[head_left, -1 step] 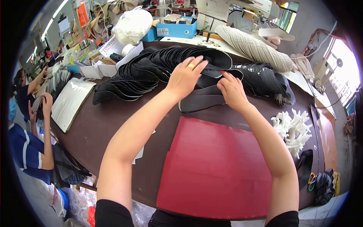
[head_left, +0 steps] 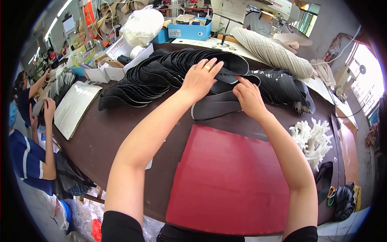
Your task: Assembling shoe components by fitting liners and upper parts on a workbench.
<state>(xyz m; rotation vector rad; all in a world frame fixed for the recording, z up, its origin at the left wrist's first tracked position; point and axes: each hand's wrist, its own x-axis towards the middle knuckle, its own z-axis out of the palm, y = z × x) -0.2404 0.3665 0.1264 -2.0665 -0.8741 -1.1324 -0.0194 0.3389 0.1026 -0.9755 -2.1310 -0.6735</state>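
Along the far side of the table runs a fanned stack of black shoe-upper pieces (head_left: 161, 74), curved and thin, with pale edges. My left hand (head_left: 201, 78), a ring on one finger, bends over the right end of this stack and grips the edge of a black shoe upper (head_left: 226, 76); its thumb is hidden. To its right, my right hand (head_left: 248, 96) holds the same upper, its fingers bent over the edge. A loose dark-grey upper (head_left: 215, 105) lies flat on the table, just below both hands.
Nearest me lies a red sheet (head_left: 229, 181) on the brown table (head_left: 121, 125). White finger-like pieces (head_left: 312, 139) are heaped at right. A second black stack (head_left: 278, 86), beige stacked pieces (head_left: 272, 50) and a blue box (head_left: 189, 30) stand behind. Another person (head_left: 32, 157) works at left.
The view has shifted very slightly. Both hands keep nearly the same place on the black upper, the left one a touch farther right.
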